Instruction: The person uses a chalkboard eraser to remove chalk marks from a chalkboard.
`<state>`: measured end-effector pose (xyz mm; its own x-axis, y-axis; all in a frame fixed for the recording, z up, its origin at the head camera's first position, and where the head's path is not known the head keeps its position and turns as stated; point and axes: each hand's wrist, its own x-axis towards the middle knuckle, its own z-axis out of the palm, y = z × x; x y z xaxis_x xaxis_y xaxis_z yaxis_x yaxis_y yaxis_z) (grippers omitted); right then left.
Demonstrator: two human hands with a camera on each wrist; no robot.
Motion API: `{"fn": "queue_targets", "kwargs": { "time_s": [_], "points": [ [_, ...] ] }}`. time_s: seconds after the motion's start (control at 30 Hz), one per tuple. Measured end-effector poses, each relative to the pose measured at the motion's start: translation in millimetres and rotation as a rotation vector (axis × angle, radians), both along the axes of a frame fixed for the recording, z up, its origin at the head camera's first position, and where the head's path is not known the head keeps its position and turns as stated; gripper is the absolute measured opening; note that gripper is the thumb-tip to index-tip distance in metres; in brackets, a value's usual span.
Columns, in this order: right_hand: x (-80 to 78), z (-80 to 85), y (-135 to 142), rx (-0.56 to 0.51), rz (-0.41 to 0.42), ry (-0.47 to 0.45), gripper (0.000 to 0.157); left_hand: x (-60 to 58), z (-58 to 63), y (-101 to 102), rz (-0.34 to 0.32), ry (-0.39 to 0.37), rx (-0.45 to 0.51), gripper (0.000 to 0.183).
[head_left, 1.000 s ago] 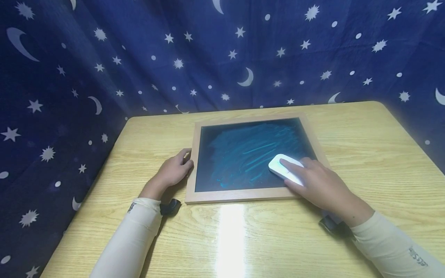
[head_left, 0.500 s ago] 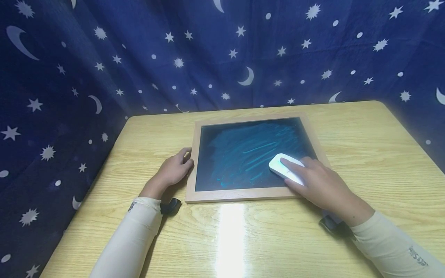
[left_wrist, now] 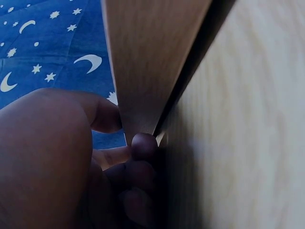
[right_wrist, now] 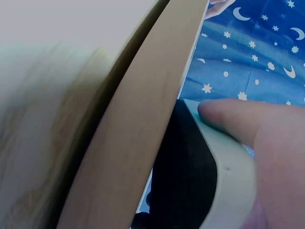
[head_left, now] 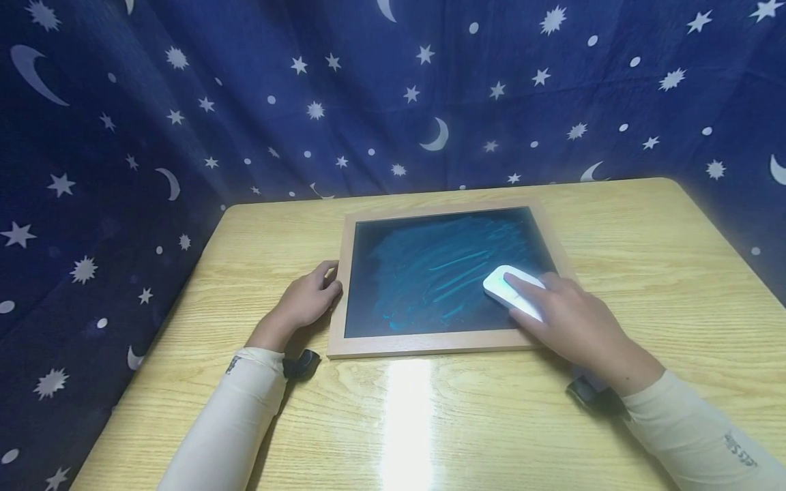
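The person's right hand (head_left: 580, 324) has a firm grip on a white board eraser (head_left: 508, 293), index finger laid along its top and thumb against the near side. The eraser sits over the lower right part of a small chalkboard (head_left: 368, 279), close to the corner. From the right wrist, I can see the eraser's thick black pad (right_wrist: 183, 167) beneath the white shell, its lower edge partly hidden behind the board's wooden frame (head_left: 424, 343).

The left hand (head_left: 305, 300) rests at the board's left side, fingertips touching the frame's outer edge. That grip is slack — fingers loosely bent, not clasped round anything.

Blue-green smears cover much of the dark surface, with several brighter slanting streaks (head_left: 457, 273) to the left of the eraser. The board lies flat on a pale wood-grain desk (head_left: 331, 423), and a strip of glare shines on the wood just in front of it. Cream sleeves (head_left: 227, 416) cover both forearms, and behind the desk hangs a deep blue curtain (head_left: 362, 82) — moons, stars and dots all over it.
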<state>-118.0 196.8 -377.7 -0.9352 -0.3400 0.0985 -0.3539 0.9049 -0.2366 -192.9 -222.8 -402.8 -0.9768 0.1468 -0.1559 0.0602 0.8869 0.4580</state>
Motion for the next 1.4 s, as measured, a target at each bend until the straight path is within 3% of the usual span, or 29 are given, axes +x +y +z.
{"fn": "queue_targets", "kwargs": {
  "time_s": [0.33,0.73,1.4],
  "points": [
    [-5.6,2.2,12,0.02,-0.063,-0.015,0.062,-0.8,-1.3,-1,-0.001,0.005,-0.001,0.057],
    [-7.8,3.2,15,0.032,-0.075,-0.021,0.062,-0.7,-1.0,-1,-0.007,0.004,-0.001,0.057],
    [2.1,-0.5,-4,-0.008,0.049,0.085,0.061,0.5,-1.6,-1,-0.011,0.015,0.003,0.056]
  ]
}}
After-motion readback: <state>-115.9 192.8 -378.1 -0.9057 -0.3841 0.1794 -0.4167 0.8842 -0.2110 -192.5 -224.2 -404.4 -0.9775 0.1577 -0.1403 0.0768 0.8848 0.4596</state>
